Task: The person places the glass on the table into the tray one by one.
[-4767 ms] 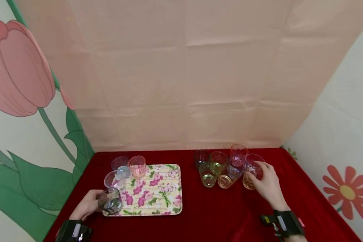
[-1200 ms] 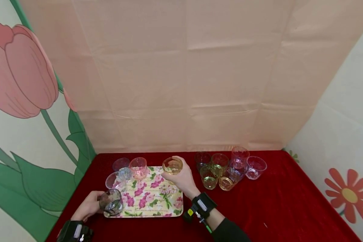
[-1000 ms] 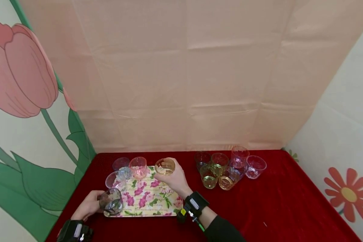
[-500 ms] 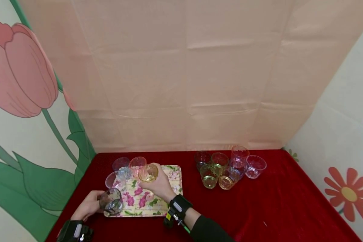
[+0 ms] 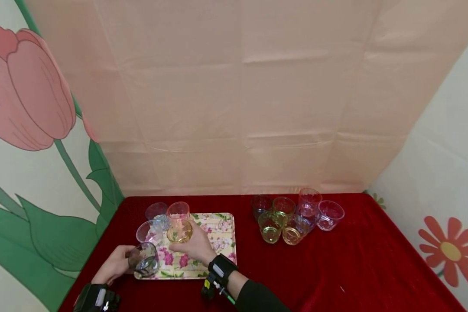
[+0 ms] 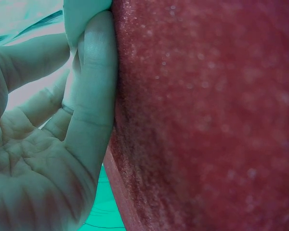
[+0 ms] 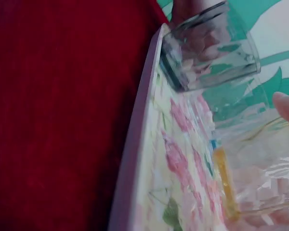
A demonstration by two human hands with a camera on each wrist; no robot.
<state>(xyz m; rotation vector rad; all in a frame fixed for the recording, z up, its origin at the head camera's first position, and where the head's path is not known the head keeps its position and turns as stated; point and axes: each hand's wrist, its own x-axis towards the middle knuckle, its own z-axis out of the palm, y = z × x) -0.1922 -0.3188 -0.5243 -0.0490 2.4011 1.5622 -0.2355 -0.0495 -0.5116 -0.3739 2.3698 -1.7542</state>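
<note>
My right hand (image 5: pixel 196 246) grips a yellow-tinted glass (image 5: pixel 180 232) at the left part of the flowered tray (image 5: pixel 224 249), just in front of a pink glass (image 5: pixel 178 209). In the right wrist view the yellow glass (image 7: pixel 260 173) is upright, its base close to the tray; contact is unclear. My left hand (image 5: pixel 113 265) is at the tray's front left corner, beside a grey glass (image 5: pixel 143 261). In the left wrist view, thumb and forefinger pinch a pale edge (image 6: pixel 84 19), which looks like the tray's corner. A clear glass (image 5: pixel 145 232) and a bluish glass (image 5: pixel 156 211) stand behind the grey one.
Several tinted glasses are grouped at the right back, among them a green glass (image 5: pixel 270 229), a tall pink glass (image 5: pixel 309 203) and a pale violet glass (image 5: pixel 329 216). Red cloth (image 5: pixel 359 268) covers the table. Walls stand behind and at both sides.
My right hand took the yellow glass from the right-hand group and carried it left over the tray, then lower, to just before the pink glass. My left hand stays at the tray corner.
</note>
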